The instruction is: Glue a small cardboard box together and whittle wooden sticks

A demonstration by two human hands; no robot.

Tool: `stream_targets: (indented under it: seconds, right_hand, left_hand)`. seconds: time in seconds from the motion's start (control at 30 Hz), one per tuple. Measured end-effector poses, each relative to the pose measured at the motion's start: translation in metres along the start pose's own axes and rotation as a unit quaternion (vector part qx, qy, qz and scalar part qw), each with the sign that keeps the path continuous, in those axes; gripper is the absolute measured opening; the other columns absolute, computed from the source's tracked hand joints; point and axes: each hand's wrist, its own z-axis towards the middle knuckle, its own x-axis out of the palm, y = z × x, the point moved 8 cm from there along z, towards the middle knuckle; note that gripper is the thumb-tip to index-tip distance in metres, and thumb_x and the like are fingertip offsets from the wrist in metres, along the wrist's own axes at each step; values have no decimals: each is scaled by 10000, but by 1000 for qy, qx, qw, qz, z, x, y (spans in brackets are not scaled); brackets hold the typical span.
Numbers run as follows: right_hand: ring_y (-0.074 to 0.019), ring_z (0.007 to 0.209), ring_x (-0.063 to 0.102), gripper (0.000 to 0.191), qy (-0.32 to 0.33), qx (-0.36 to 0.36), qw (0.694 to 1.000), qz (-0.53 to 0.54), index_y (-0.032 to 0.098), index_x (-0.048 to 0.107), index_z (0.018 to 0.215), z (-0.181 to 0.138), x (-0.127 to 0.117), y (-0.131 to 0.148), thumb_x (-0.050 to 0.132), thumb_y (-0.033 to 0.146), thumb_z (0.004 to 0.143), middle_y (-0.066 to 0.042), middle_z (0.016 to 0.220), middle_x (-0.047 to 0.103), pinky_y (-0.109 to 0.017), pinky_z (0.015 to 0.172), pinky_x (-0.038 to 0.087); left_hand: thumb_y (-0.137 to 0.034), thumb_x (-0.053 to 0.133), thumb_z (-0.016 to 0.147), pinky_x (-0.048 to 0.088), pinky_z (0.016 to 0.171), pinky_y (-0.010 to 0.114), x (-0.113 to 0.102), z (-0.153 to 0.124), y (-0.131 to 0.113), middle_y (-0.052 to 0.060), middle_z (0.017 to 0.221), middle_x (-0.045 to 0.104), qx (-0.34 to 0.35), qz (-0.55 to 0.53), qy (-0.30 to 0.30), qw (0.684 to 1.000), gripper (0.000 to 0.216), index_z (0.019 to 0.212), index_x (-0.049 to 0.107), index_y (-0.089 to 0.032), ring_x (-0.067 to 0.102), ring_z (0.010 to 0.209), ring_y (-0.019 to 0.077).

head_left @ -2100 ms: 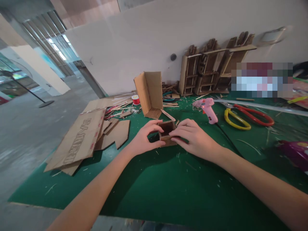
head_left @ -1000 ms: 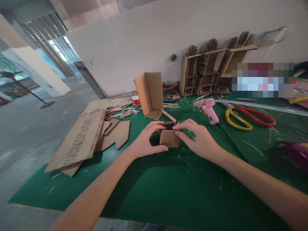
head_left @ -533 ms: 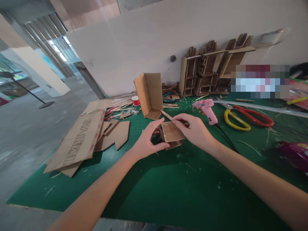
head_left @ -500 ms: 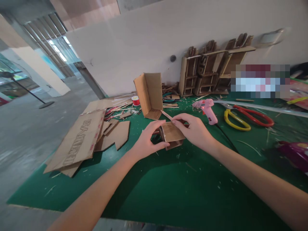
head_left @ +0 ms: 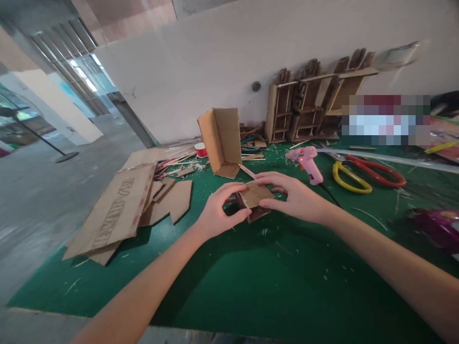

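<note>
A small cardboard box (head_left: 255, 195) is held between my two hands just above the green table. My left hand (head_left: 221, 208) grips its left side, thumb at the front lower edge and fingers at the back. From the right, my right hand (head_left: 292, 196) closes on the box, with the thumb on the front edge of the top panel and fingers along the back. Behind them stands a taller open cardboard piece (head_left: 229, 136), folded into a corner with a base. A thin strip (head_left: 246, 170) reaches from that base toward my right fingertips.
A pink glue gun (head_left: 310, 165) and scissors with yellow and red handles (head_left: 373, 172) lie right. Flat cardboard sheets (head_left: 111, 210) are stacked left, near a red thread spool (head_left: 201, 150). Cardboard shelf-like models (head_left: 301, 110) lean on the wall. A purple object (head_left: 435, 227) sits far right.
My right thumb has moved from the back of the top panel down to its front edge, and the right fingers now spread along the box's back. My left hand keeps its grip.
</note>
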Motion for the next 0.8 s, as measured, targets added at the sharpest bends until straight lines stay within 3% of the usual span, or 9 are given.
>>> stream_targets:
  seconds: [0.13,0.4,0.53,0.8]
  right_hand:
    - [-265,1131,577,473,-13,-2,1000,-22,259,619,1155,2,-1,-1,682,481,742,-76,1306,562,-448,921,515]
    - [-273,1225,517,416,-14,-45,998,-48,247,676,1081,4,-3,-1,689,487,742,-80,1319,559,-473,1037,422]
    - [-271,1222,522,425,-10,-49,997,-54,233,677,1103,3,-3,1,681,475,754,-92,1324,549,-454,1024,440]
    - [-268,1166,561,375,-1,-73,993,-91,267,687,1131,-1,-5,7,645,418,791,-79,1274,579,-438,980,480]
  left_hand:
    - [-266,643,816,540,931,378,3,0,2,110,1288,515,-12,-29,17,999,445,1236,502,-219,551,1164,231]
    - [-292,682,784,535,945,384,3,-1,3,106,1267,472,-20,-26,7,999,471,1222,518,-234,533,1173,231]
    - [-281,664,794,527,957,384,3,0,4,107,1251,492,-21,-36,12,999,467,1235,520,-228,558,1153,225]
    - [-274,702,761,461,1041,435,-4,0,5,123,1348,537,-31,-22,-3,999,655,1351,427,-203,552,1205,246]
